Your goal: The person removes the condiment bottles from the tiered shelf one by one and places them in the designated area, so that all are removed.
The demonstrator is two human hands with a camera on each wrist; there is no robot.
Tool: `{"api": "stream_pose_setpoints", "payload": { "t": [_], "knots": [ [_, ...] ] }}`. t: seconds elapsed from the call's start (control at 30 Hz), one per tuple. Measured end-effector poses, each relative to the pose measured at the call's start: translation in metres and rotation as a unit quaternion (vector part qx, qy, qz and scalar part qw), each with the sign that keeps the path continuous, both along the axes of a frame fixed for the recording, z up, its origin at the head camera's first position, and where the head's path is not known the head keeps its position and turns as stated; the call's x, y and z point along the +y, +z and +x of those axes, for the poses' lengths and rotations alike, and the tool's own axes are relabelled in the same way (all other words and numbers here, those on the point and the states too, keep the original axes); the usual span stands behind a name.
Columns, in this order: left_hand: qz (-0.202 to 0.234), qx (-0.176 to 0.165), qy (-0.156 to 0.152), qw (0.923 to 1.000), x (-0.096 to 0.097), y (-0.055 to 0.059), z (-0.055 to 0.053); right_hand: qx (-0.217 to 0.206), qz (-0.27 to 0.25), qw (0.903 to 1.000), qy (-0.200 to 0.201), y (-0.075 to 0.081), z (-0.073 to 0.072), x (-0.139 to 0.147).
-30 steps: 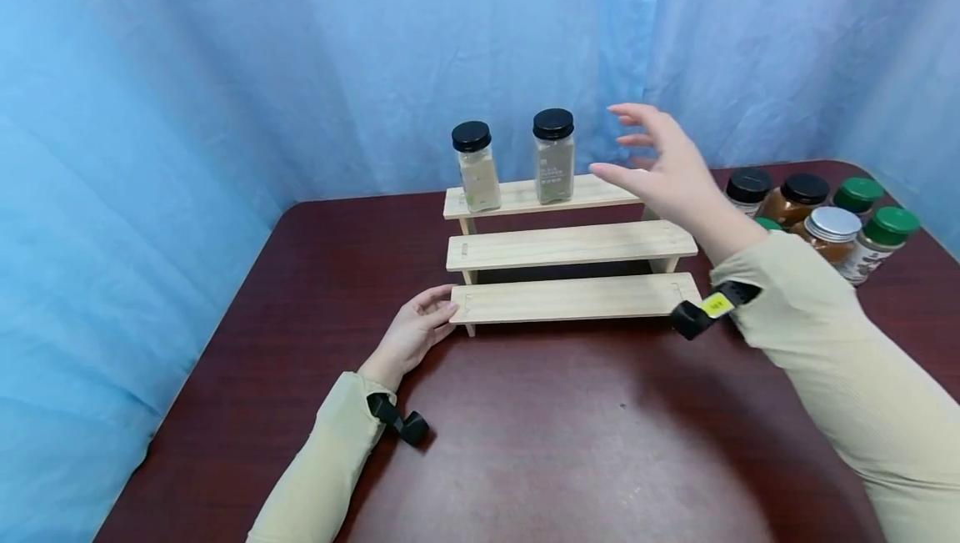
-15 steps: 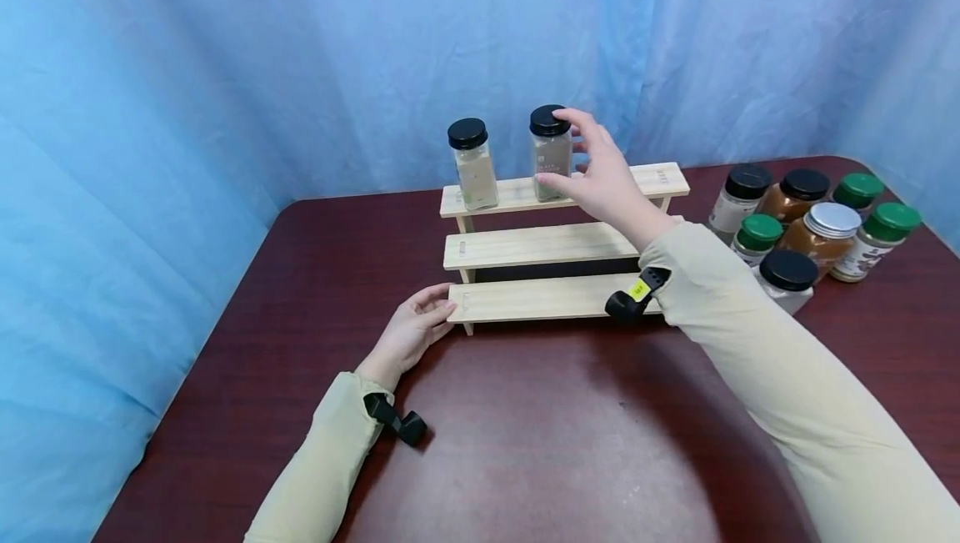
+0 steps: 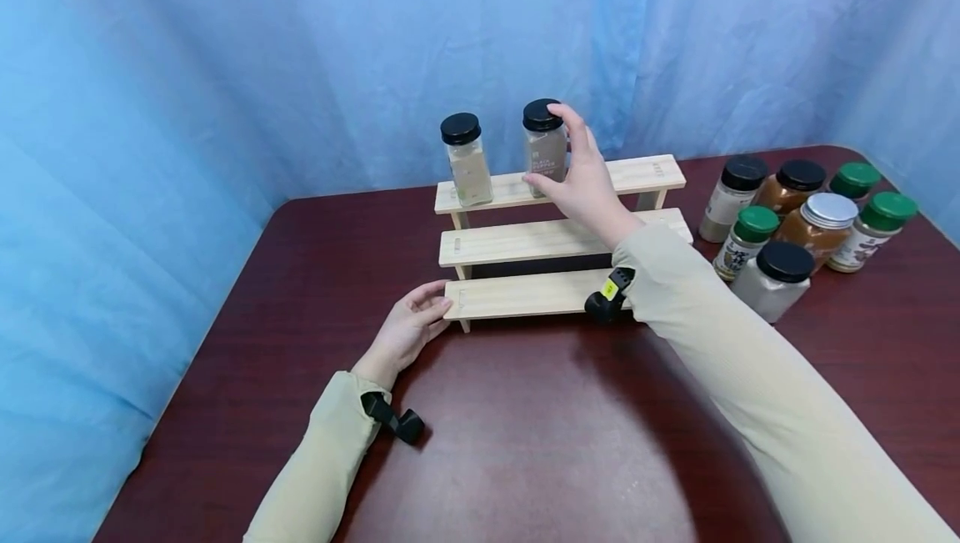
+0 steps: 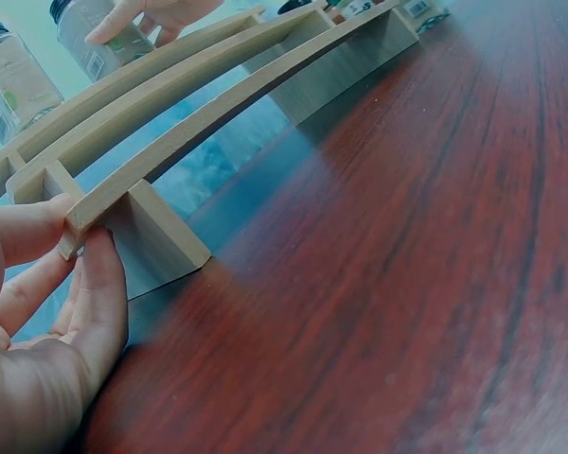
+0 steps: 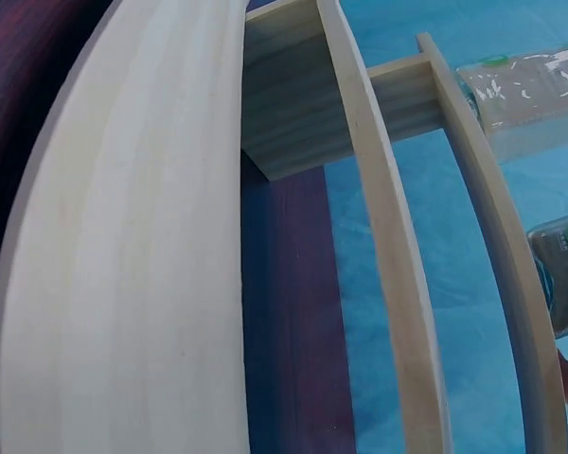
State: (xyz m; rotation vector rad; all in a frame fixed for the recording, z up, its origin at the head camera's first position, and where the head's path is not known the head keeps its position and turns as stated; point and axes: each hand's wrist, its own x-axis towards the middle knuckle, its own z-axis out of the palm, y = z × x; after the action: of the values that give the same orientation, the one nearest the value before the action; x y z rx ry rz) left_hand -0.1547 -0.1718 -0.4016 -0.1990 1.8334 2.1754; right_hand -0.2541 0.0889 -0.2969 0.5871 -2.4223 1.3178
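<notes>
A three-tier wooden rack (image 3: 525, 297) stands on the table. My left hand (image 3: 405, 328) pinches the left end of its lowest shelf, thumb above and fingers beneath, as the left wrist view shows up close. On the top shelf, a square glass pepper jar (image 3: 545, 158) with a black lid is held by my right hand (image 3: 588, 188), one finger at the lid and the thumb low on the glass. To its left stands a similar black-lidded jar (image 3: 470, 174) with pale powder, leaning slightly in the head view. The right wrist view catches only the pepper jar's lower part (image 5: 563, 274) and some fingertips.
Several spice jars cluster on the table right of the rack, among them a white-powder jar (image 3: 772, 284), a green-lidded jar (image 3: 738, 255) and a silver-lidded jar (image 3: 817, 230). Blue curtains (image 3: 375, 67) hang behind the dark red table (image 3: 525, 426).
My right hand has come in from the right, its fingers apart, and taken hold of the pepper jar. The left hand keeps its grip on the lowest shelf. The head view has shifted slightly.
</notes>
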Motion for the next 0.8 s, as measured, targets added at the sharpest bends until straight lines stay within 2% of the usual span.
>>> {"api": "stream_pose_setpoints", "payload": {
  "t": [0.47,0.8],
  "knots": [
    [0.015,0.0,0.005,0.9999,-0.0003,0.0033,-0.0012,0.028,0.011,0.9993,-0.02,0.0009,-0.0008,-0.0009],
    [0.013,-0.006,0.002,0.9999,-0.0001,0.0011,0.0,0.044,0.018,0.9983,-0.033,-0.0061,0.0028,-0.0044]
  ]
}}
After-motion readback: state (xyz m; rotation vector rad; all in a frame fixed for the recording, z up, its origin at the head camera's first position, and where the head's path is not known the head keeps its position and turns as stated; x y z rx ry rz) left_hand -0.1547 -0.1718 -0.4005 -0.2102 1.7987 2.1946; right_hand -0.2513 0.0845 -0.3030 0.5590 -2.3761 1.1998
